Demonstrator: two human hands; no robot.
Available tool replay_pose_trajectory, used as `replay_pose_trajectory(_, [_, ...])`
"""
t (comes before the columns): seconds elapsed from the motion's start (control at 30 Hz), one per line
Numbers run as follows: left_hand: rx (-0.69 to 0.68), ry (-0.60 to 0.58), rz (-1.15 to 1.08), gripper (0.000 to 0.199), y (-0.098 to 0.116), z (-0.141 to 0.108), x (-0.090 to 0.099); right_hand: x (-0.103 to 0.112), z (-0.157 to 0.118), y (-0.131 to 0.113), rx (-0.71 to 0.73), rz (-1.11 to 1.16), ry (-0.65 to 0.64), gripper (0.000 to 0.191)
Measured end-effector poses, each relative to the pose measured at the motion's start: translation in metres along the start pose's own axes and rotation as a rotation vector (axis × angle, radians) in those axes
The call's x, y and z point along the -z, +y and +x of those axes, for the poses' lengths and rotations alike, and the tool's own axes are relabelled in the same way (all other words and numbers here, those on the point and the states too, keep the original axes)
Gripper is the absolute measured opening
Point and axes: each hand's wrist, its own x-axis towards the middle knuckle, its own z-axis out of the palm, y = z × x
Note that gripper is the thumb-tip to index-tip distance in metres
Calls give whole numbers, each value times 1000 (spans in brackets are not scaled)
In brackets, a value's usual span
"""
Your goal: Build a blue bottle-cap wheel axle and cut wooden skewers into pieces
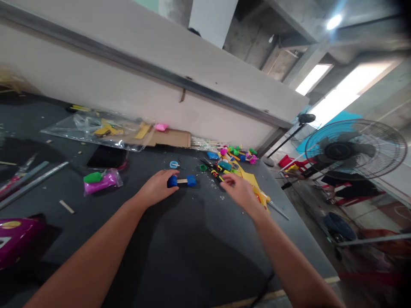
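Observation:
My left hand (157, 188) pinches one end of a small piece made of two blue clay lumps (192, 180) joined by a pale wooden stick (182, 181). The piece lies level, low over the dark table, and I cannot tell whether it touches it. My right hand (236, 188) is to its right with fingers loosely bent and apart, and nothing shows between them. Right by its fingertips are yellow-and-black pliers (215, 173). A light blue ring-shaped lid (174, 164) with a small stick lies just beyond my left hand, and a green ring (203, 167) is near the pliers.
A pink clay packet (104, 182) with a green lump (93, 177) lies on the left, near a dark phone-like slab (107, 157). Clear plastic bags (80, 128) and cardboard (173, 138) line the wall. Coloured clay shapes (236, 150) and yellow wrapping (252, 179) sit right; a fan (340, 150) stands beyond.

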Motion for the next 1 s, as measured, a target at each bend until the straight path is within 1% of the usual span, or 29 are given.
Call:
replay_pose_trajectory(0.07, [-40, 7, 32, 48, 1, -1, 3, -33, 19, -16, 167, 109, -77, 38])
replay_pose_trajectory(0.13, [-57, 1, 81, 49, -1, -2, 7, -61, 35, -21, 236, 127, -118, 48])
replay_pose_trajectory(0.2, [-44, 3, 122, 47, -3, -3, 11, -79, 45, -19, 267, 127, -155, 54])
replay_pose_trajectory(0.27, [-33, 16, 139, 42, -6, -3, 14, -90, 49, -14, 292, 138, -172, 57])
replay_pose_trajectory(0.33, [-41, 15, 137, 35, -8, -3, 15, -96, 49, -10, 304, 164, -162, 54])
replay_pose_trajectory(0.4, [-55, 1, 118, 31, -9, -2, 15, -99, 47, -5, 299, 191, -135, 47])
replay_pose_trajectory(0.47, [-60, -9, 89, 29, -9, -1, 14, -103, 45, -2, 301, 212, -106, 39])
replay_pose_trajectory(0.53, [-52, -11, 67, 29, -9, 0, 12, -105, 45, 0, 316, 229, -81, 36])
replay_pose_trajectory(0.77, [2, -9, 28, 31, -12, 0, 10, -103, 46, -2, 369, 244, 3, 35])
replay_pose_trajectory(0.9, [42, -11, 23, 32, -13, 1, 10, -104, 47, -4, 355, 233, -4, 34])
replay_pose_trajectory(1.0, [46, -12, 25, 32, -13, 1, 10, -105, 47, -4, 343, 219, -14, 34])
